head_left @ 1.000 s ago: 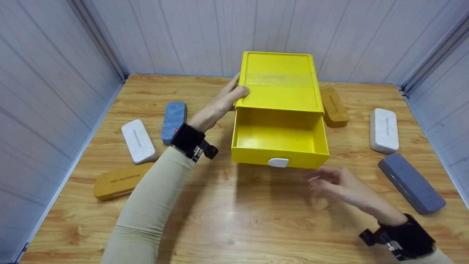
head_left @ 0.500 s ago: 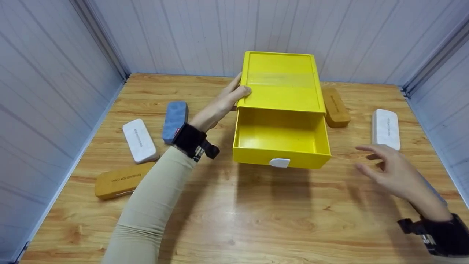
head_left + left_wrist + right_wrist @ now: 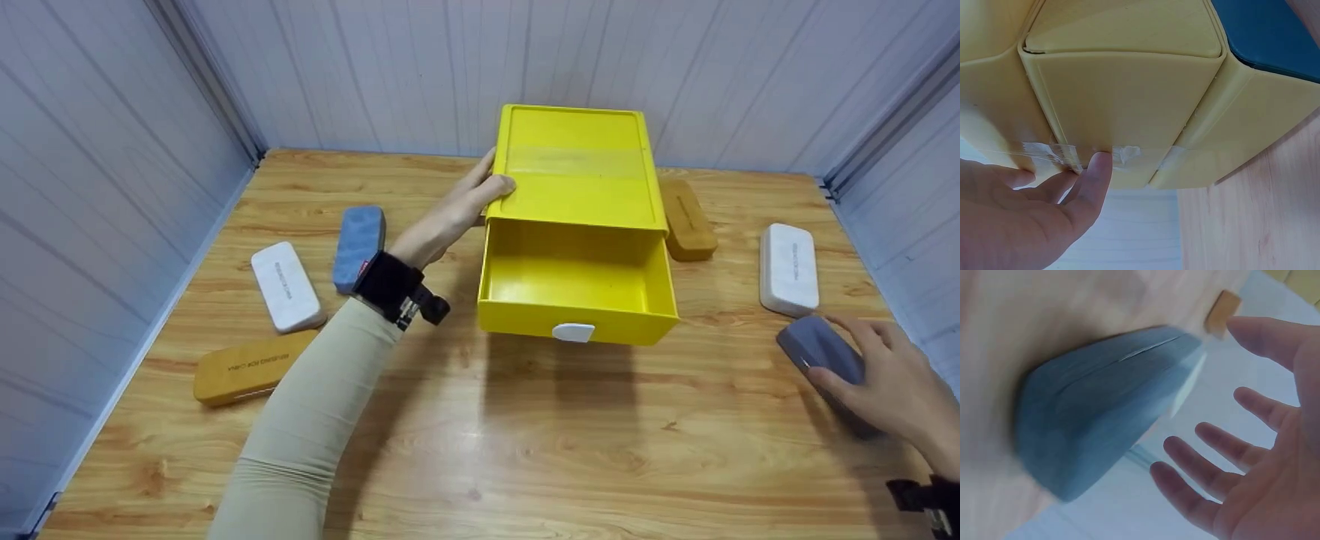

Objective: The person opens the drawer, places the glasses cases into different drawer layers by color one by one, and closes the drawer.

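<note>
A yellow drawer box [image 3: 576,169] stands mid-table, its top drawer [image 3: 577,322] pulled out, with a white tab and nothing inside. My left hand [image 3: 457,214] rests on its left side, the thumb over the top edge. In the left wrist view the fingers [image 3: 1095,174] touch the box wall along clear tape. At the right, a slate-blue glasses case [image 3: 821,349] lies on the table. Over it is my right hand [image 3: 896,382], thumb on the near side and fingers on the far side. In the right wrist view the fingers are spread, apart from the case [image 3: 1100,405].
On the right lie a white case [image 3: 789,268] and a mustard case [image 3: 686,221] beside the box. On the left are a light-blue case [image 3: 360,247], a white case [image 3: 286,286] and a mustard case [image 3: 244,369]. Pale panels [image 3: 412,75] wall the table [image 3: 480,465].
My right hand has moved from below the open drawer out to the right, over the slate-blue case. The left hand and the box have stayed in place.
</note>
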### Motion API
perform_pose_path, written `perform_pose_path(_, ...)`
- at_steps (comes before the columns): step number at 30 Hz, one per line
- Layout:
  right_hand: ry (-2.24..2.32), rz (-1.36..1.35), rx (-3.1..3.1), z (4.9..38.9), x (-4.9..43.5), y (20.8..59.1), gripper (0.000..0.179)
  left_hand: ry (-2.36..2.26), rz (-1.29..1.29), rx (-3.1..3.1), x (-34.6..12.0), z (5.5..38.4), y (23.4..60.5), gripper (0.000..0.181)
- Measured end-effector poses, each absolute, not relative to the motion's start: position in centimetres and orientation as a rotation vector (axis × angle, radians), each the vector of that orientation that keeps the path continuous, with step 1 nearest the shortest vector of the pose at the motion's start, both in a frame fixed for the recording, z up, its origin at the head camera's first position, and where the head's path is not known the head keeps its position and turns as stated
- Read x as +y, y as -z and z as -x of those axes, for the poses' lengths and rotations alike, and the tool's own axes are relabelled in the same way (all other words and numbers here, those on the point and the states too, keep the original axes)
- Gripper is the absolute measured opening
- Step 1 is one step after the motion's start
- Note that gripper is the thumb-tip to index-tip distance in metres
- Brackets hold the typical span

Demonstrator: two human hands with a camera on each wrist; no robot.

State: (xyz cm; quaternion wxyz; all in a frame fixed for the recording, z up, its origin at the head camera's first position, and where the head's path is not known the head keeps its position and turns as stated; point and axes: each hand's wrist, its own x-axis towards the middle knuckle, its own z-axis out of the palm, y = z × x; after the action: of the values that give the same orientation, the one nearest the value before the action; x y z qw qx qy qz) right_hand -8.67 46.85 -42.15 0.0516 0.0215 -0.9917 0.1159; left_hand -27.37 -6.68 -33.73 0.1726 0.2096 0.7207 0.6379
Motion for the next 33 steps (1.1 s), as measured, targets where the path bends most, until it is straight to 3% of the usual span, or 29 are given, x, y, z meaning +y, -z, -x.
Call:
perform_pose_path(17, -0.387, -0.097, -3.192, 7.2, 50.7, 44.2, 0.095, -1.82, -0.603, 2.045, -6.7, 27.5, 33.8, 0.09)
perform_pose_path(25, -0.299, -0.134, -3.176, 6.1, 50.7, 43.9, 0.115, -1.858, -0.608, 2.001, -6.6, 27.6, 33.7, 0.088)
perform_pose_path(33, -0.268, -0.09, -3.165, 5.8, 50.3, 43.7, 0.107, -1.868, -0.609, 2.002, -6.6, 27.6, 33.6, 0.089)
